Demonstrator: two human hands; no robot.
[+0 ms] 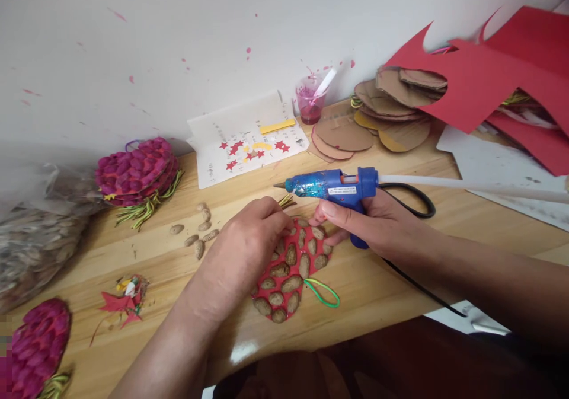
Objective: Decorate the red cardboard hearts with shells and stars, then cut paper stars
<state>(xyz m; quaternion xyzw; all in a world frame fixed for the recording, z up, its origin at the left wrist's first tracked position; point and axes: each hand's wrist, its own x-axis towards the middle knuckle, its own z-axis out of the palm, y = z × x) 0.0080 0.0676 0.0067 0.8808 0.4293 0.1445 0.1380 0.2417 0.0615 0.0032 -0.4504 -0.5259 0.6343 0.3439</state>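
The left hand point(249, 242) presses bunched fingers point(278, 221) onto the shell-covered red card point(291, 271), pinning it flat on the bench point(400, 280). The right hand point(377, 227) grips the glue gun point(338, 185), its nozzle kept clear just above.

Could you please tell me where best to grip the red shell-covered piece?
Probably by the green loop at the lower right edge of the red piece, coming from the right side. The loop lies on the table, clear of the shells. The left hand covers the upper left, and the right hand holds the glue gun by the top.
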